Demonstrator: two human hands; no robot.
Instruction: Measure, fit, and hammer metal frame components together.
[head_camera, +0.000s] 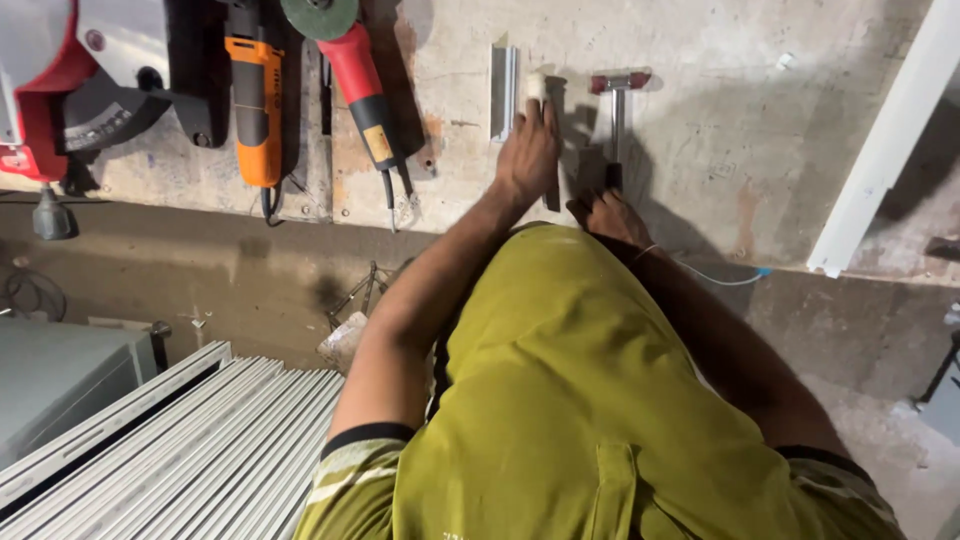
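My left hand (527, 150) is stretched out over a stained concrete bench (700, 130), its fingers wrapped around a small pale piece (536, 86) beside a short grey metal profile (503, 92) that lies just to its left. My right hand (612, 212) grips the dark handle of a hammer (618, 100) with a red-tipped head, which lies flat on the bench pointing away from me. The two hands are close together. My yellow-green shirt hides the bench edge below them.
Along the bench to the left lie a red angle grinder (355, 70), an orange power tool (256, 105) and a red and grey mitre saw (70, 80). A white bar (885, 140) leans at the right. A stack of white profiles (190, 450) sits at lower left.
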